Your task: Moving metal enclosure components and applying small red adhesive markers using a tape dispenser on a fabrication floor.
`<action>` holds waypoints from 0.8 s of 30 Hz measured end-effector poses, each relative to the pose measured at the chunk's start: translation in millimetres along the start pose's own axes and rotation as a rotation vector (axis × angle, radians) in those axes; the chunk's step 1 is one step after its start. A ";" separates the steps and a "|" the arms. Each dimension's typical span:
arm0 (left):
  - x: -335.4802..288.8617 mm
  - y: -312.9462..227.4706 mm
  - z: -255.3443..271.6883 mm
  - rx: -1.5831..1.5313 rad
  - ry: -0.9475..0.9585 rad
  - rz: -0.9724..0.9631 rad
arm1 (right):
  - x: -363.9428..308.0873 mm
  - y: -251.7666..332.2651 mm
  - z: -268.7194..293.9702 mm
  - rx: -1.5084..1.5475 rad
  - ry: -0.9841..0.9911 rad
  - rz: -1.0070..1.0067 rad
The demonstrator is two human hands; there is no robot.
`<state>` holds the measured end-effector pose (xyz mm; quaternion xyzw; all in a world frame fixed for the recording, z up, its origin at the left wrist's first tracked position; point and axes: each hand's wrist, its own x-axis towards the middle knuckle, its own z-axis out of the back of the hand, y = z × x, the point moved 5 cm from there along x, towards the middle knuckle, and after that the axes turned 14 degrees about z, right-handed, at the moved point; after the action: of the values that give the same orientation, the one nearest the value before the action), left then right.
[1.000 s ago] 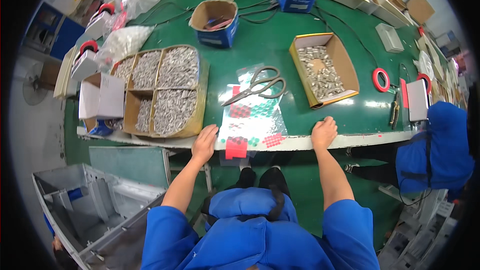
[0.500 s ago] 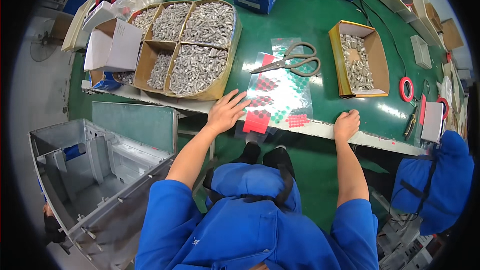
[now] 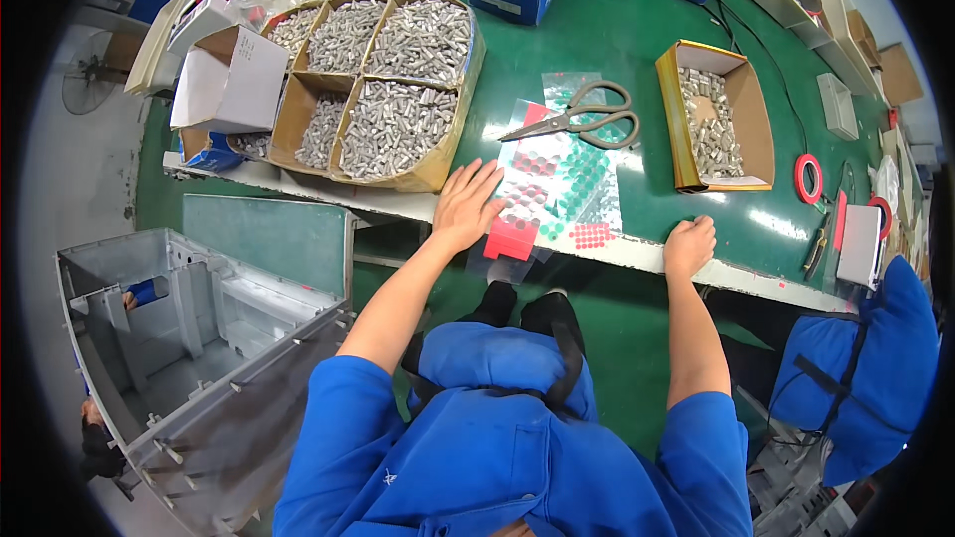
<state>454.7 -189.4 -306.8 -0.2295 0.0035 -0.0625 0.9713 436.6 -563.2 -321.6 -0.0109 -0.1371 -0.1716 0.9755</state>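
Observation:
My left hand (image 3: 468, 205) lies flat with its fingers stretched out, at the left edge of the clear plastic sheets with red and green round stickers (image 3: 557, 179). Red backing pieces (image 3: 511, 239) show beside its thumb. Over the upper part of the sheets lies a pair of scissors (image 3: 575, 121) with dark handles and its blades pointing left. My right hand (image 3: 689, 247) rests closed on the table's front edge, and its curled fingers hide whatever may be inside. Between the hands, a small patch of red dots (image 3: 592, 236) sits at the edge.
A divided cardboard box (image 3: 453, 164) full of small metal cylinders stands left, beside a white carton (image 3: 227, 80). Another box of metal parts (image 3: 764, 129) is on the right, near red tape rolls (image 3: 808, 179). A large grey metal housing (image 3: 189, 338) stands at lower left.
My left hand has shifted slightly right and up, and its fingers now lie closer together and flatter by the sheets' edge. The right hand and the scissors have stayed put.

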 end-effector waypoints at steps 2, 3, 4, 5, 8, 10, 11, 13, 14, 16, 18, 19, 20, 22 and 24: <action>10.7 -4.4 -8.0 0.004 0.016 0.032 | -0.3 -1.0 0.4 0.001 0.005 -0.006; 13.7 -8.7 -8.3 0.032 0.015 0.028 | 0.0 0.0 -0.6 0.005 0.010 -0.009; 16.3 -13.1 -8.4 0.060 0.015 0.023 | 0.5 0.3 -1.5 0.008 0.015 -0.013; 18.7 -16.3 -10.5 0.089 0.015 0.019 | 1.3 0.0 -1.0 0.005 0.009 -0.007; 26.5 -15.9 -17.6 0.066 0.010 0.056 | -0.8 0.4 0.6 0.007 0.008 -0.010; 30.0 -16.5 -21.2 0.087 0.020 0.088 | 1.3 2.3 2.0 0.004 0.010 -0.008; 30.8 -16.9 -22.8 0.098 0.025 0.104 | 0.1 2.1 1.2 0.002 0.010 -0.005; 34.0 -17.6 -25.4 0.113 0.013 0.112 | 0.7 1.5 1.0 0.003 0.000 0.002; 35.2 -17.8 -27.1 0.120 0.006 0.117 | 0.2 0.8 0.6 0.009 -0.001 0.004; 38.8 -19.8 -28.5 0.144 -0.012 0.137 | -0.2 0.6 0.2 0.023 -0.006 0.010; 43.6 -21.6 -31.1 0.149 -0.026 0.160 | 0.9 1.9 0.9 0.019 0.009 0.004; 45.8 -22.9 -32.4 0.151 -0.037 0.184 | 1.5 2.4 1.2 0.017 0.016 0.003; 47.8 -24.9 -33.7 0.152 -0.048 0.209 | 1.4 2.7 1.6 0.021 0.010 0.008; 52.6 -28.5 -38.0 0.140 -0.051 0.250 | 1.1 1.5 1.4 0.024 -0.004 0.019; 55.8 -30.8 -39.9 0.161 -0.048 0.281 | 0.0 1.0 0.9 0.020 -0.010 0.021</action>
<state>504.9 -241.3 -327.5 -0.1498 0.0073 0.0795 0.9855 436.6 -562.2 -320.8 -0.0033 -0.1435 -0.1597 0.9767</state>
